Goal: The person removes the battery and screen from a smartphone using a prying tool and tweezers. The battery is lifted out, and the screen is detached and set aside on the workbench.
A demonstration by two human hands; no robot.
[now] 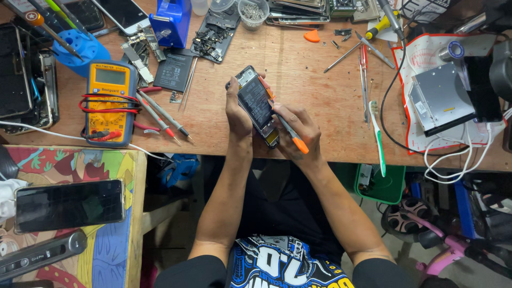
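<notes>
At the wooden workbench's (pixel 320 80) centre, the left hand (pixel 238 114) grips an opened phone (pixel 257 104) from nine o'clock; the right hand (pixel 298 130), at four o'clock, pinches an orange-handled screwdriver (pixel 285 125) against it.

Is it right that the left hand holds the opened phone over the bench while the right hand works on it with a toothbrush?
No. The head view shows the right hand working with an orange-handled screwdriver, while the left hand holds the opened phone. The toothbrush lies untouched on the bench.
</notes>
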